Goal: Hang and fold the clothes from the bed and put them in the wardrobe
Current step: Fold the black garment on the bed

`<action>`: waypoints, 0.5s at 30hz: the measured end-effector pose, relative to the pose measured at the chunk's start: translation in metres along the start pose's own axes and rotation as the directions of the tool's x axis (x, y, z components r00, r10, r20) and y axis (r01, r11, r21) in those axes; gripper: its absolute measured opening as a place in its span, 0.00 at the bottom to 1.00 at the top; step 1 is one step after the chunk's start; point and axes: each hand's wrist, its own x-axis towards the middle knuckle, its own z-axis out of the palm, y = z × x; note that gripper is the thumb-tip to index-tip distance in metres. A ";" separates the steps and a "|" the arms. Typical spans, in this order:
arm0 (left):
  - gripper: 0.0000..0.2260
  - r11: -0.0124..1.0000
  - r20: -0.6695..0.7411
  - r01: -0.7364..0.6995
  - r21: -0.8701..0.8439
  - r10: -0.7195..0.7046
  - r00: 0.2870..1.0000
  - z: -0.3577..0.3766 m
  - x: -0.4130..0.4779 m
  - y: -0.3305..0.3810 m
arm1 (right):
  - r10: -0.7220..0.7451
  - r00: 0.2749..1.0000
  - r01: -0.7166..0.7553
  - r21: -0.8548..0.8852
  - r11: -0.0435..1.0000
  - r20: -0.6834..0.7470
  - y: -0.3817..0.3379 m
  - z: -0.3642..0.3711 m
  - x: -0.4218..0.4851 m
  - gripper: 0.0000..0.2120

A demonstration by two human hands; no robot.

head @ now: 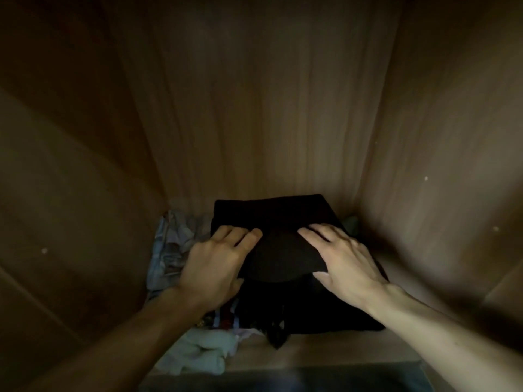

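A folded black garment [271,213] lies on a stack of dark clothes inside the dim wooden wardrobe compartment. My left hand [218,258] rests flat on its left part, fingers straight and pointing toward the back wall. Flat on the right part lies my right hand [342,261], fingers stretched toward the middle and thumb spread toward the front. A smaller dark folded piece [280,256] shows between the two hands. Neither hand curls round the cloth.
A crumpled pale patterned cloth [175,241] lies left of the black stack. A light green-white garment [203,352] sits at the front left of the shelf [325,349]. Wooden side walls [441,171] close in on both sides, the back wall [260,123] right behind.
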 end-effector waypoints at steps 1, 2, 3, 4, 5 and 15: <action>0.49 1.000 0.000 -0.002 -0.003 0.002 1.000 0.008 0.001 0.000 | 0.003 1.000 -0.003 -0.003 1.000 0.011 0.002 0.007 0.000 0.41; 0.49 1.000 0.005 -0.005 -0.009 0.005 1.000 0.016 0.003 -0.001 | 0.002 1.000 -0.002 -0.008 1.000 0.018 0.004 0.012 0.001 0.41; 0.49 1.000 0.010 -0.009 -0.017 0.009 1.000 0.023 0.006 -0.002 | 0.002 1.000 -0.002 -0.011 1.000 0.024 0.006 0.016 0.002 0.41; 0.49 1.000 0.020 -0.011 -0.026 0.011 1.000 0.028 0.009 -0.005 | 0.004 0.999 -0.003 -0.012 1.000 0.032 0.007 0.019 0.006 0.41; 0.50 0.999 0.022 -0.011 -0.031 0.011 1.000 0.032 0.013 -0.008 | 0.003 0.999 -0.003 -0.012 1.000 0.040 0.008 0.021 0.010 0.41; 0.48 0.997 -0.167 -0.059 -0.041 0.051 0.985 0.076 0.088 -0.056 | 0.055 0.996 -0.057 -0.026 0.998 -0.070 0.037 0.059 0.091 0.42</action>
